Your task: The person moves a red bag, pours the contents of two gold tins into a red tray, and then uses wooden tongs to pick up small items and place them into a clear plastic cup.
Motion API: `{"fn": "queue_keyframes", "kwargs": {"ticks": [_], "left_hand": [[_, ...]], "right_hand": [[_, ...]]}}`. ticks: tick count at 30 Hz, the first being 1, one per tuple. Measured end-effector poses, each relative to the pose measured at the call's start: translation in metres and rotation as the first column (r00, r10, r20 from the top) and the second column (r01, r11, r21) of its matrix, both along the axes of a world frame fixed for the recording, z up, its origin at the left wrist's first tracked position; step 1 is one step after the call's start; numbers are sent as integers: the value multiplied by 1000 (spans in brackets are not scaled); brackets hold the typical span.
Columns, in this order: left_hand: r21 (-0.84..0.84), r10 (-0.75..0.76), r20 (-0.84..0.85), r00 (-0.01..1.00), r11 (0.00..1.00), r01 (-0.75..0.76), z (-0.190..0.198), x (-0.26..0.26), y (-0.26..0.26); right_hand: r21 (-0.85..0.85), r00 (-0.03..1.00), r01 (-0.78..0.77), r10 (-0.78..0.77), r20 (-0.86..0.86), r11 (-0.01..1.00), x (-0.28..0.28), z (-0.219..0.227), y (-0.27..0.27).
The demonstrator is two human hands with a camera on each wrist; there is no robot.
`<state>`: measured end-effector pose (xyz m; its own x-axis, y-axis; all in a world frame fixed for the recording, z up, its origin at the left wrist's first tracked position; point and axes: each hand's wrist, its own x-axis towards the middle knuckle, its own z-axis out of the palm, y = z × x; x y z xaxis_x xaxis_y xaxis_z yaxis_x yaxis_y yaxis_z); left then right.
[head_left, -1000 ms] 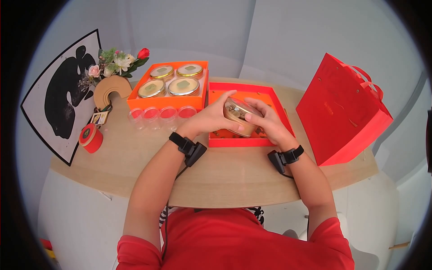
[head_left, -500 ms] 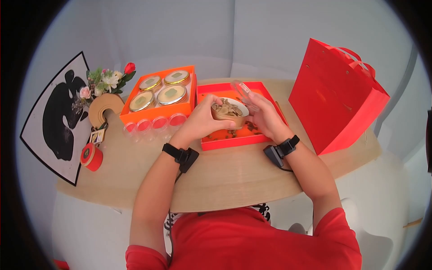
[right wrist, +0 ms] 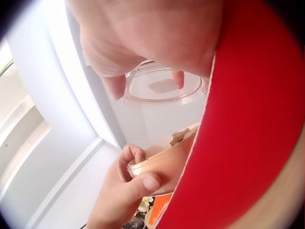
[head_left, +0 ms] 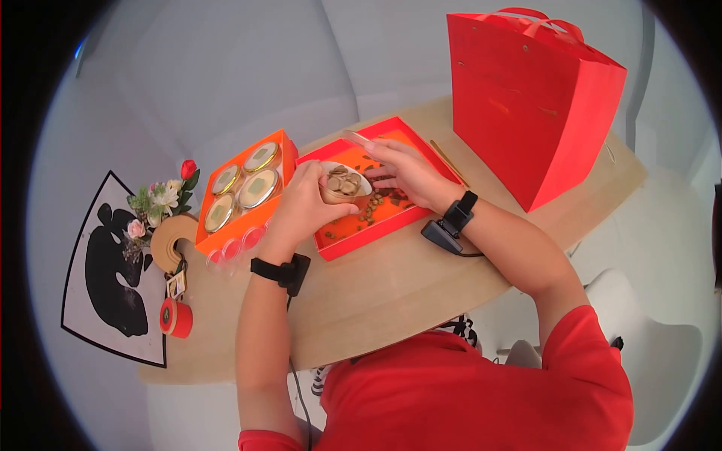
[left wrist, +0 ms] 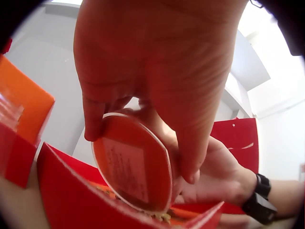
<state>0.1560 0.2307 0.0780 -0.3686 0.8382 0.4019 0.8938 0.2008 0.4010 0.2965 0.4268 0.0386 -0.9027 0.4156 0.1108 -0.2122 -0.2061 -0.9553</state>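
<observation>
My left hand (head_left: 299, 207) grips a round tub (left wrist: 131, 164), thumb on one side and fingers on the other. Flat, brownish dried slices (head_left: 344, 183) fill the tub, which tilts over a shallow red box (head_left: 365, 246) with an orange inside. A white label shows on its underside in the left wrist view. Between the thumb and fingers of my right hand (head_left: 410, 174) is a clear plastic lid (right wrist: 164, 90), held up beside the tub. Small brown pieces (head_left: 370, 210) lie scattered in the red box.
To the left, an orange box (head_left: 241, 229) holds several gold-rimmed jars, with small red-topped clear cups (head_left: 233, 249) before it. A red paper bag (head_left: 526, 113) stands at the right, near a thin gold stick (head_left: 449, 163). Flowers (head_left: 156, 203) and a red round container (head_left: 176, 318) are far left.
The clear lid has come off the tub and moved away in the right hand. The tub has tipped over the red box, where more pieces now show. The head view has turned.
</observation>
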Motion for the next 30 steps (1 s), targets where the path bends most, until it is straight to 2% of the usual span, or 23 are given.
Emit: {"fn": "queue_keyframes", "kwargs": {"ticks": [4, 7, 10, 13, 16, 30], "left_hand": [[-34, -24, -133, 991, 999, 20, 13, -2, 5], [-99, 12, -137, 991, 995, -26, 17, -2, 10], [-103, -3, -126, 992, 995, -10, 10, -8, 11], [-86, -19, -206, 978, 996, 1, 6, -10, 9], [-114, -10, -150, 989, 993, -7, 15, -4, 7], [-84, -17, -218, 976, 996, -1, 15, -1, 5]], "right_hand": [[11, 1000, 1, -1, 10, 1000, -3, -6, 4], [-2, 998, -41, 41, 36, 999, -7, -8, 8], [-14, 999, -23, 24, 37, 1000, -4, -5, 4], [-6, 999, -31, 31, 22, 999, -4, -7, 5], [9, 999, -1, 0, 37, 1000, -9, -13, 8], [9, 999, 14, -14, 47, 1000, -10, -13, 7]]}}
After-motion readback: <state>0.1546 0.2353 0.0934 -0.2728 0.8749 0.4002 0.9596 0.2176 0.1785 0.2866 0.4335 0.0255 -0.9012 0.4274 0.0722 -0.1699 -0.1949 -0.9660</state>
